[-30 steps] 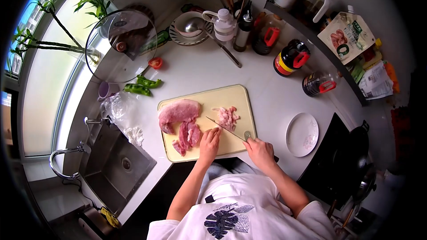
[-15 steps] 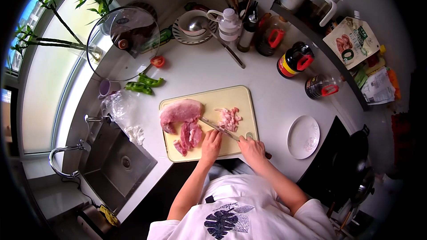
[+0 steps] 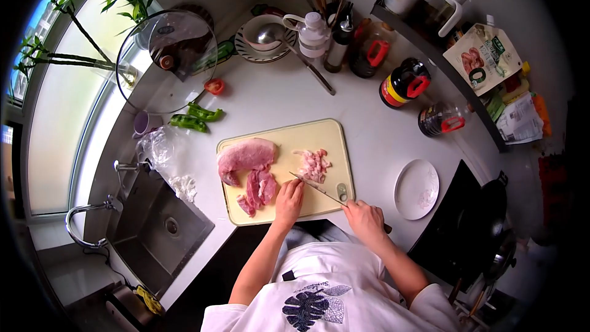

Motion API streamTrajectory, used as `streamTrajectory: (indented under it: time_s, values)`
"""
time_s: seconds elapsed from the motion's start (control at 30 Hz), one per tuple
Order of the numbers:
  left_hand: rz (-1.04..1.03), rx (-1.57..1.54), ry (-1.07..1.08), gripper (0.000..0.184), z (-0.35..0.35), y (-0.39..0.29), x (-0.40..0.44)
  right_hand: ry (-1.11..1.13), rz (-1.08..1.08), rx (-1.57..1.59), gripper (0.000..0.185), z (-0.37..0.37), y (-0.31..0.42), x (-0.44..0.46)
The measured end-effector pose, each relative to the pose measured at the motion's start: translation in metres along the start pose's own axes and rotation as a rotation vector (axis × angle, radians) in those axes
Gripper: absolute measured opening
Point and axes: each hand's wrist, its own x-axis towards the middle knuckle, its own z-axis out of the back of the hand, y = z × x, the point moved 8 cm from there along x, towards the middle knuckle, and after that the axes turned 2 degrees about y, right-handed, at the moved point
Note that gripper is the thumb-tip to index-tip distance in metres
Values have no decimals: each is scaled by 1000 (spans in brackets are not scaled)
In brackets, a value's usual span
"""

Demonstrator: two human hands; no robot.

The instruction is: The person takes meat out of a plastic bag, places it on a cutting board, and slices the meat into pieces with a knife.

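My right hand (image 3: 366,219) grips a kitchen knife (image 3: 322,192) by its dark handle. The blade slants up-left across the cream cutting board (image 3: 307,206), its tip by my left fingers. My left hand (image 3: 289,201) rests on the board with fingers bent and pressed together; whatever lies under the fingertips is hidden. Left of it are thick slices of raw meat (image 3: 261,187), below a large uncut piece of meat (image 3: 249,155). Beyond the blade sits a small heap of chopped meat (image 3: 314,165).
A white plate (image 3: 416,189) stands right of the board, near a black hob (image 3: 442,221). To the left are green peppers (image 3: 189,123), half a tomato (image 3: 214,86), a plastic bag (image 3: 163,150) and the sink (image 3: 153,233). Sauce bottles (image 3: 402,86) and a bowl with a ladle (image 3: 265,34) stand behind.
My right hand has drawn the knife back toward the lower right, so its tip has slid away from the meat slices to beside my left fingers. The whole view has shifted slightly.
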Motion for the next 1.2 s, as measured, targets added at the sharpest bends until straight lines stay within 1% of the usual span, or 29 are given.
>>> streamTrajectory:
  time_s: [0.17,0.3,0.37,0.5,0.6,0.67,0.7,0.77,0.87,1.0,1.2]
  values:
    - [8,18,-2,29,1,0,0,12,20,-21,26,-3,5,3]
    - [-7,18,1,29,2,-2,1,-19,41,-14,25,-24,10,23]
    - [-2,17,5,29,2,-2,0,18,47,-34,24,-33,14,32]
    - [8,2,-6,30,3,-1,1,11,44,-26,23,-22,3,12]
    - [1,5,-11,30,2,-1,1,75,-26,-49,24,-29,-9,6]
    - [-13,14,-8,29,1,-3,1,-23,37,-21,24,-38,-1,16]
    - [-13,15,-10,29,1,-2,0,-29,33,-17,24,-38,2,20]
    - [-22,18,-12,29,2,-2,-1,-40,24,50,28,-35,8,31]
    - [-26,-1,-18,30,2,-1,-1,-26,17,102,28,-23,-4,31]
    - [-23,5,-49,30,3,0,-3,-65,0,74,29,3,-11,13]
    - [-17,14,-40,28,3,-1,-2,-42,18,11,27,2,0,1]
